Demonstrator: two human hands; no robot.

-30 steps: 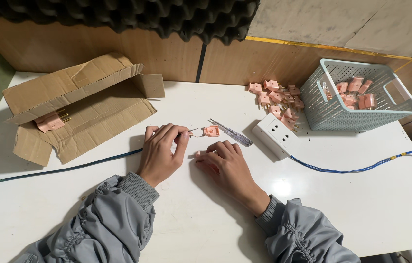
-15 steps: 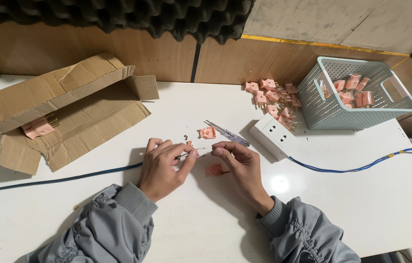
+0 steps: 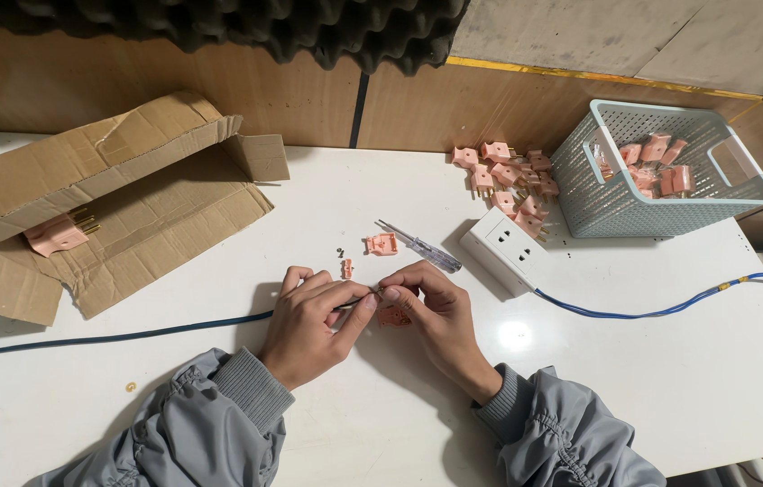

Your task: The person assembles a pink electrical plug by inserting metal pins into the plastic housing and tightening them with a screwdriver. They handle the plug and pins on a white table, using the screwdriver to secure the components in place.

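Pink plug (image 3: pixel 394 317) lies open on the counter (image 3: pixel 652 361) under both hands. Left hand (image 3: pixel 309 320) pinches the cable (image 3: pixel 111 338) end, right hand (image 3: pixel 431 311) pinches its tip too. Wiring looks barely begun; cover (image 3: pixel 382 243) and screwdriver (image 3: pixel 419 247) wait nearby.

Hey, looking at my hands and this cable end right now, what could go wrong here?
1. The tiny screws lie loose on the white table; a sleeve could sweep them off.
2. The left hand and right hand pinch the dark cable end closely; fine strands might fray.
3. The screwdriver may roll.
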